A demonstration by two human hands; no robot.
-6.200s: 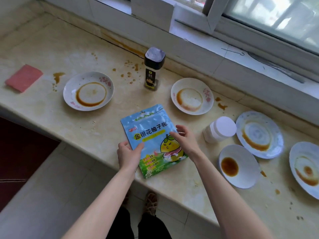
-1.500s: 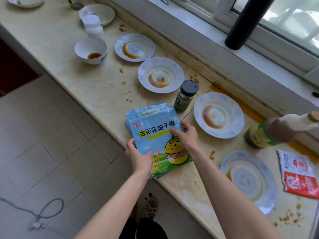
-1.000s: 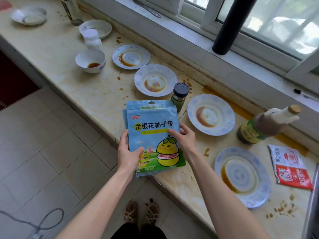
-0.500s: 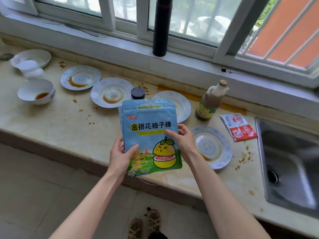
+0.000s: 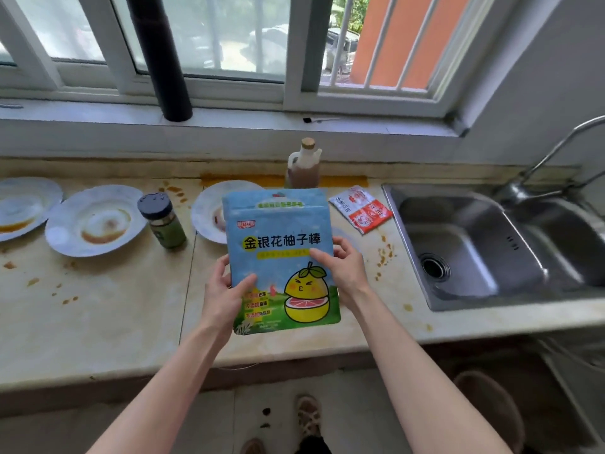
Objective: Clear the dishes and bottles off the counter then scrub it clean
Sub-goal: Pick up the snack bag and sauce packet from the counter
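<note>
My left grip and right grip both pinch the flat blue printed plastic pouch upright above the stained beige tabletop.

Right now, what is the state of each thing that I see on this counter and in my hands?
Blue pouch, held upright in the air by both hands.
Left hand, grips the pouch's left edge.
Right hand, grips its right edge.
Spice jar, upright, lid on.
Sauce bottle, upright, stoppered.
Plates, dirty with brown sauce.
Red packet, lying flat.
Counter, stained with brown spots.
</note>
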